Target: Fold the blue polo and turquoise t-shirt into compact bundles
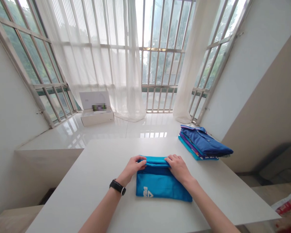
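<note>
A blue garment (pixel 163 187), probably a shirt, lies folded on the white table (pixel 106 181) in front of me. White lettering and a triangular logo show at its lower left. Its far edge is turned over into a rolled fold with a darker blue band below it. My left hand (pixel 135 165), with a black watch on the wrist, pinches the left end of that fold. At the right end, my right hand (pixel 178 165) grips the same fold, its fingers curled over the top. The fingertips under the cloth are hidden.
To the right on the table sits a stack of folded clothes (pixel 203 142), a dark blue collared shirt uppermost. An open white box (pixel 98 117) stands on the glossy window ledge (pixel 121 129) at the back left. Sheer curtains (pixel 106 58) hang before the barred window.
</note>
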`<state>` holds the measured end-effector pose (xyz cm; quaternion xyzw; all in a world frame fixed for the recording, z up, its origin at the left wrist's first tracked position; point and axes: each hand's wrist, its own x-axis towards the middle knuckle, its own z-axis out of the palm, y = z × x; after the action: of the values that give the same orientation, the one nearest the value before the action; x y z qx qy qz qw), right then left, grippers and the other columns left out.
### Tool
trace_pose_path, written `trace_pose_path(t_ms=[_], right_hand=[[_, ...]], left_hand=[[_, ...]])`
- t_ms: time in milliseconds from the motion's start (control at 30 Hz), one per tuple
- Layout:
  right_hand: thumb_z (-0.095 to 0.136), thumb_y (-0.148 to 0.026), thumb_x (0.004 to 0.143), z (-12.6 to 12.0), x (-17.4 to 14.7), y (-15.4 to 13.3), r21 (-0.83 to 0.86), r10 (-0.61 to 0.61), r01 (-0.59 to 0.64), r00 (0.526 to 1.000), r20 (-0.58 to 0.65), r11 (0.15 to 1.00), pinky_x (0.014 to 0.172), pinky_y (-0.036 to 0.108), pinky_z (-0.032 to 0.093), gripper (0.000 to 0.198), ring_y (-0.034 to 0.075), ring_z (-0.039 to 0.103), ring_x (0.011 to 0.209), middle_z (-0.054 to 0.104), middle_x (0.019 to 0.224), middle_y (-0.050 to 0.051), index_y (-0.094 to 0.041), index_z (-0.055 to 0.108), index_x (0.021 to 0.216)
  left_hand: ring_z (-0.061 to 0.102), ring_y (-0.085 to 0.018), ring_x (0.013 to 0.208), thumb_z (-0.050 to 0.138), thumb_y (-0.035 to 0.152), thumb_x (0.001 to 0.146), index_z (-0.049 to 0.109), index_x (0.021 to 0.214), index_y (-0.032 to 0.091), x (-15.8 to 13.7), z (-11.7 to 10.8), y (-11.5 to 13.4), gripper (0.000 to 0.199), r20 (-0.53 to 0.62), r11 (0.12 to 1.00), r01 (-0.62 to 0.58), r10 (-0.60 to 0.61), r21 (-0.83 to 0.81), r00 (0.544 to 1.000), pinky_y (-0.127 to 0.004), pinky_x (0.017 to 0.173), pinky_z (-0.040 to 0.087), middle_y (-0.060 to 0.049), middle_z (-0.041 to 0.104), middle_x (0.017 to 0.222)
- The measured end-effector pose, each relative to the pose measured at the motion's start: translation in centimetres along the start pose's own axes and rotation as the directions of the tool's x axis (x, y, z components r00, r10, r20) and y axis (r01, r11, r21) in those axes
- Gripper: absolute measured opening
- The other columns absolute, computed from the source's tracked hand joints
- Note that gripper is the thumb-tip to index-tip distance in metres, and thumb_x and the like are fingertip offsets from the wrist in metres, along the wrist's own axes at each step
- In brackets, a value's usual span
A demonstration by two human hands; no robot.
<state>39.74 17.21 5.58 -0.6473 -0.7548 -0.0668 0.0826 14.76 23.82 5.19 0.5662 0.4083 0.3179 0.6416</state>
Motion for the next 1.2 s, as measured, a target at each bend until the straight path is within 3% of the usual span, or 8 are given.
trace_pose_path(t_ms=[133,300,467,633,867,1000,1100,1200], right_hand=[[0.049,0.0,0.081,-1.0,-1.2,1.1,0.007,-0.078,0.078,0.997,-0.022,0.997,0.091,0.036,0.039,0.039,0.024,0.058,0.102,0.07,0.108,0.007,-0.023,0.068,0.106],[0.046,0.002,0.082,-1.4,-2.6,1.4,0.029,-0.15,0.151,0.988,-0.049,0.988,0.089,0.035,0.04,0.038,0.022,0.058,0.099,0.07,0.107,0.005,-0.023,0.066,0.103],[0.042,0.005,0.082,-0.6,-3.8,1.7,0.044,-0.129,0.132,0.99,-0.06,0.99,0.084,0.033,0.042,0.035,0.021,0.059,0.093,0.07,0.097,0.005,-0.022,0.064,0.09],[0.043,0.006,0.077,-0.2,-3.8,1.8,0.081,-0.091,0.096,0.994,-0.061,0.992,0.081,0.033,0.044,0.036,0.021,0.061,0.089,0.069,0.092,0.003,-0.022,0.062,0.088],[0.042,-0.001,0.08,0.0,-4.8,3.8,0.161,-0.073,0.081,0.996,-0.053,0.984,0.091,0.034,0.048,0.036,0.02,0.062,0.106,0.068,0.115,0.003,-0.025,0.066,0.091],[0.043,-0.003,0.076,-0.6,-5.7,4.7,0.199,-0.004,0.018,0.998,-0.07,0.98,0.088,0.033,0.051,0.034,0.019,0.064,0.101,0.071,0.108,0.001,-0.025,0.067,0.083],[0.039,-0.009,0.084,-1.4,-5.4,3.6,0.22,0.105,-0.072,0.984,-0.144,0.973,0.089,0.036,0.052,0.03,0.02,0.064,0.101,0.07,0.107,0.005,-0.023,0.066,0.086],[0.04,-0.023,0.094,-1.5,-4.2,1.0,0.255,0.148,-0.093,0.967,-0.207,0.963,0.095,0.038,0.051,0.027,0.022,0.062,0.108,0.069,0.114,0.009,-0.022,0.066,0.102]], left_hand=[[0.065,-0.02,0.074,0.071,0.038,0.076,0.07,0.088,0.016,0.0,-0.1,-0.8,0.025,0.01,0.902,-0.132,0.141,0.411,0.99,-0.031,0.07,0.054,-0.005,0.07,0.083],[0.064,-0.021,0.081,0.067,0.04,0.077,0.072,0.087,0.019,-0.2,-0.7,-1.0,0.024,0.061,0.771,-0.186,0.189,0.608,0.98,-0.029,0.07,0.051,-0.006,0.071,0.094],[0.061,-0.019,0.076,0.071,0.038,0.072,0.07,0.09,0.019,-0.6,-1.4,-0.4,0.027,0.144,0.772,-0.223,0.171,0.595,0.975,-0.028,0.066,0.049,-0.004,0.069,0.091],[0.056,-0.016,0.07,0.075,0.034,0.066,0.07,0.088,0.018,-0.9,-1.7,0.4,0.028,0.174,0.796,-0.223,0.149,0.563,0.973,-0.026,0.061,0.046,-0.002,0.065,0.084],[0.055,-0.016,0.068,0.07,0.036,0.07,0.076,0.087,0.018,-0.9,-2.8,0.8,0.025,0.231,0.737,-0.235,0.11,0.633,0.967,-0.025,0.059,0.042,-0.001,0.063,0.075],[0.055,-0.015,0.065,0.071,0.042,0.072,0.077,0.094,0.019,-0.9,-3.6,1.1,0.032,0.317,0.749,-0.242,0.045,0.617,0.947,-0.024,0.057,0.041,-0.001,0.064,0.072],[0.055,-0.014,0.061,0.068,0.049,0.075,0.076,0.091,0.017,-0.8,-3.8,1.0,0.037,0.335,0.777,-0.242,0.042,0.581,0.941,-0.023,0.055,0.04,0.0,0.064,0.065],[0.051,-0.013,0.054,0.057,0.056,0.085,0.073,0.075,0.015,-0.7,-3.7,0.8,0.046,0.298,0.783,-0.273,0.118,0.559,0.947,-0.024,0.055,0.038,0.0,0.06,0.057]])
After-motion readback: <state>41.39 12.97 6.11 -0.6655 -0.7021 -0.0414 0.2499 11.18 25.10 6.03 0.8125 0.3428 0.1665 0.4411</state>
